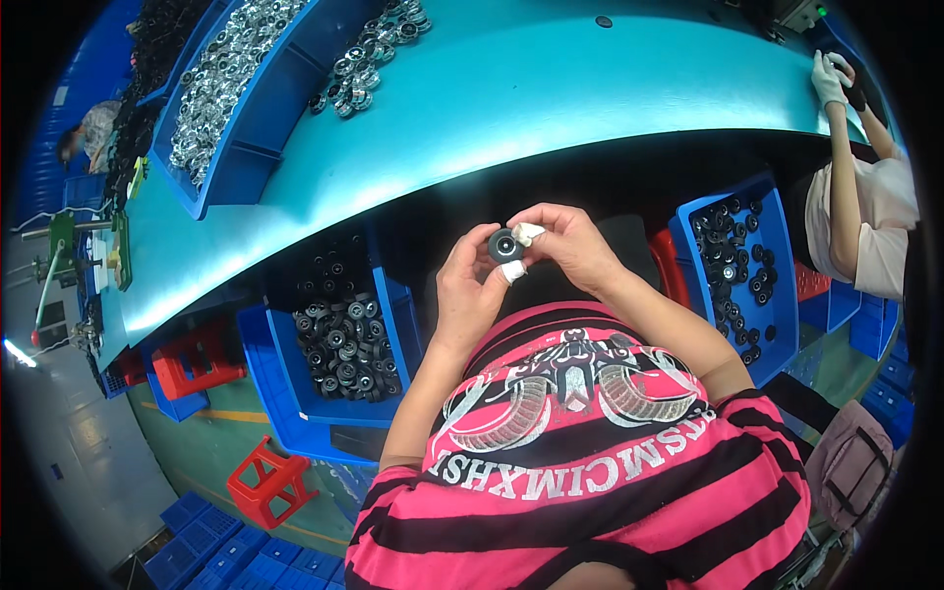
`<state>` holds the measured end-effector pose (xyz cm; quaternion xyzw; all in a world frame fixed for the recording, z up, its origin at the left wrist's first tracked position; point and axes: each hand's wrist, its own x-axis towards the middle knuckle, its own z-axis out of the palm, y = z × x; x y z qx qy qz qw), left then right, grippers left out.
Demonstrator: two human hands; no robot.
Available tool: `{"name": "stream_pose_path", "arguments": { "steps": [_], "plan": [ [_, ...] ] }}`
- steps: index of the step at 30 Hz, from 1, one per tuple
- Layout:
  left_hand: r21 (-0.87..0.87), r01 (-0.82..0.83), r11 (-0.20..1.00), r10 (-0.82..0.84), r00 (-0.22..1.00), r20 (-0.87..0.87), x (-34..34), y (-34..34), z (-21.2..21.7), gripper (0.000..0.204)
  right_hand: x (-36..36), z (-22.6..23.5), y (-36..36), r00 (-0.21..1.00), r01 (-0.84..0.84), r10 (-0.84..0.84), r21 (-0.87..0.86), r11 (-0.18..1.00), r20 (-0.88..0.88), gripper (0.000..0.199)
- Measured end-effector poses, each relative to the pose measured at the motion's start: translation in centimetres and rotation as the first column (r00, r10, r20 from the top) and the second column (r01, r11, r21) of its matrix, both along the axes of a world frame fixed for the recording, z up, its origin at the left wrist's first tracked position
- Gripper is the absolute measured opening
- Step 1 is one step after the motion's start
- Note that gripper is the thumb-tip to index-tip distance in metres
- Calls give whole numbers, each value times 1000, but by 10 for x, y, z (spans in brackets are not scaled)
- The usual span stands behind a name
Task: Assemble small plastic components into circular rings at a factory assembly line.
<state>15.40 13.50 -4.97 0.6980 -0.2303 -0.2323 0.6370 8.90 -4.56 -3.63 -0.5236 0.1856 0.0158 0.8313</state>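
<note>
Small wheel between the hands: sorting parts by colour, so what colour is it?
Black wheel with a silvery centre, head view.

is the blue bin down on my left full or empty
Partly full: small black wheels pile across the blue bin, with bare blue floor at its near end.

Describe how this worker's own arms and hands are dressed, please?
Both forearms are bare, with no long sleeves, watch or bracelet in view. The left hand and right hand have no full gloves, only white finger cots or tape on some fingertips. The short-sleeved shirt is pink with black stripes.
</note>
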Motion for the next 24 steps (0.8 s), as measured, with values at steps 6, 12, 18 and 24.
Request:
{"name": "stream_pose_path", "arguments": {
  "steps": [6, 12, 18, 24],
  "plan": [
    [37, -7, 999, 5, 998, 64, 4, 4, 5, 47, 6, -7, 2, 999, 21, -23, 68, 997, 26, 19],
    [168, -263, 950, 222, 948, 226, 25, 65, 14, 44, 17, 42, -32, 947, 140, 86, -639, 757, 309, 16],
    [715, -615, 331, -44, 747, 663, 44, 211, 21, 46, 86, 109, -157, 898, 411, -8, -832, 373, 440, 18],
    [223, -650, 726, 397, 662, 636, 43, 104, 41, 24, 225, 128, -267, 896, 442, 48, -897, -25, 441, 28]
  ]
}}
